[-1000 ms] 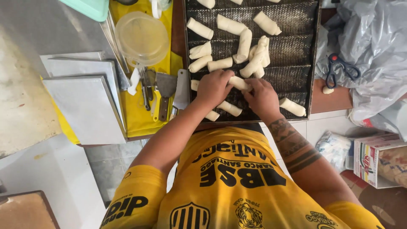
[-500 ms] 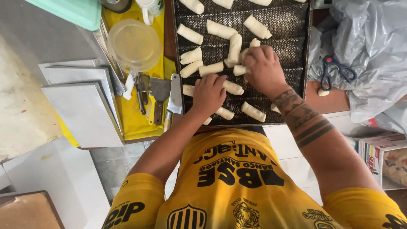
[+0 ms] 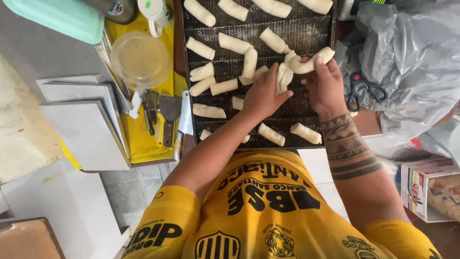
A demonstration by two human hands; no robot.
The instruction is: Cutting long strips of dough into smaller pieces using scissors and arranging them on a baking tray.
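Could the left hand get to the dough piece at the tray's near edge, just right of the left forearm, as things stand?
Probably yes. The left hand rests on the tray just beyond that dough piece, which lies alone with bare mesh around it. The hand does hold another piece, which may hinder a grasp.

Dark perforated baking tray [image 3: 311,29] carries scattered pale dough rolls [image 3: 209,111].

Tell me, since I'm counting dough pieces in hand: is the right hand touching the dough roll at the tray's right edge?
Touching. The head view shows the right hand with fingers wrapped around the dough roll, lifted over the tray.
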